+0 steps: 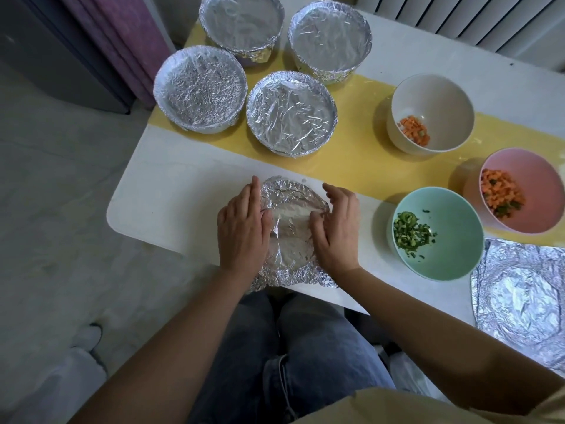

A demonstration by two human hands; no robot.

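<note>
- On my feed, the task's thing is a round, crinkled silver foil-wrapped bowl (290,240). It sits at the near edge of the white rectangular table (171,194), right in front of the person's lap, with foil bunched round its near rim.
- The left hand (243,228) lies flat along the left side of that bowl. Its fingers are straight and close together, pressing the foil down against the rim.
- The right hand (334,228) cups the right side. I see the fingers bent over the rim and the thumb tip set on the foil top, so it holds the foil edge in a curled grip.
- Behind the hands, a pale yellow band (367,160) runs across the table.
- At the far left I count four more foil-covered round dishes (292,113), grouped close together on and around that band.
- To the right stands a white ceramic bowl (431,93) holding a small heap of diced orange carrot.
- Further right, a pink bowl (532,172) holds mixed orange and green dice.
- Just right of the right hand stands a mint-green bowl (449,258) with chopped green pieces against its left wall.
- At the table's near right lies a loose crumpled sheet of silver foil (519,295), apart from the hands.
</note>
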